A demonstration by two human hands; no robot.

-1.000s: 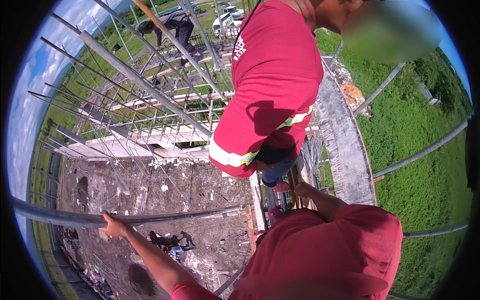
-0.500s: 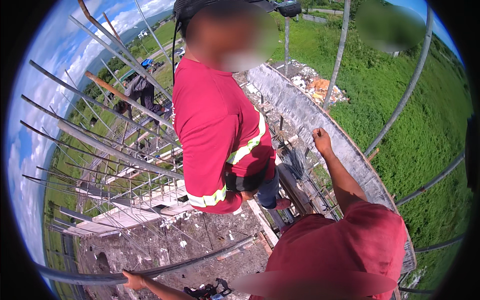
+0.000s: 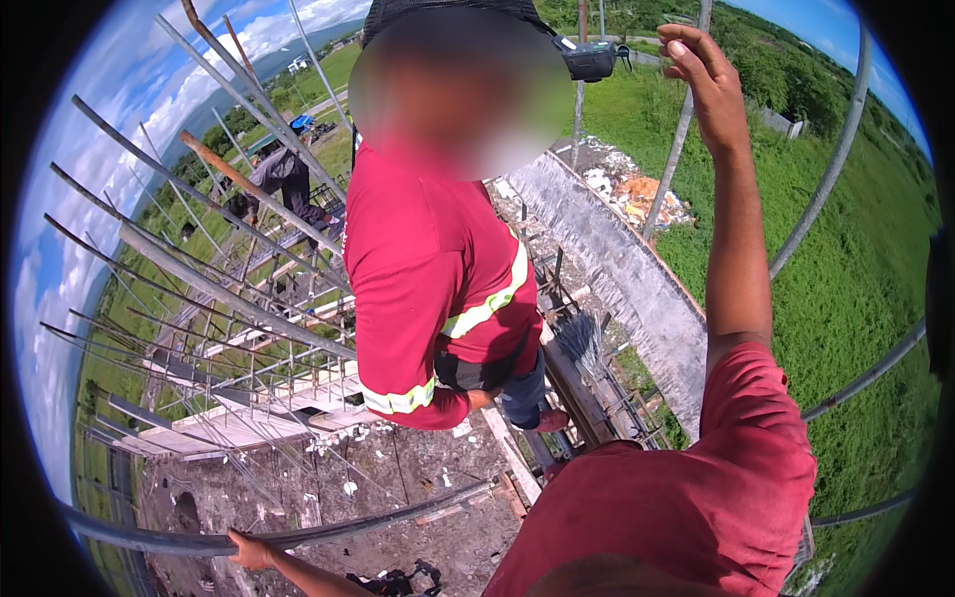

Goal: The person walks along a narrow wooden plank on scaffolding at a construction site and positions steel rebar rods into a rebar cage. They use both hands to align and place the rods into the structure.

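Observation:
At the lower left my left hand (image 3: 252,551) is closed round a long grey metal pipe (image 3: 368,523). My right hand (image 3: 708,82) is raised at the upper right, fingers bent and apart, with nothing visible in it. Behind it stands an upright metal pole (image 3: 686,124); whether they touch I cannot tell. A co-worker (image 3: 428,259) in a dark red long-sleeved shirt with reflective bands stands in front of me, wearing a dark cap with a black device (image 3: 589,62) attached. That person's lower hand (image 3: 483,398) is near the waist.
Several slanting poles (image 3: 239,289) rise on the left, where another person (image 3: 284,184) bends over. A rough concrete ledge (image 3: 617,259) curves along the right, above grass. Steel bars (image 3: 582,343) lie beyond the co-worker. Black straps (image 3: 398,580) lie at the bottom. Debris (image 3: 637,197) lies beyond the ledge.
My right hand has risen from beside the concrete ledge to the upper right. My left hand stays on the pipe. The co-worker's head appears lower and nearer in view.

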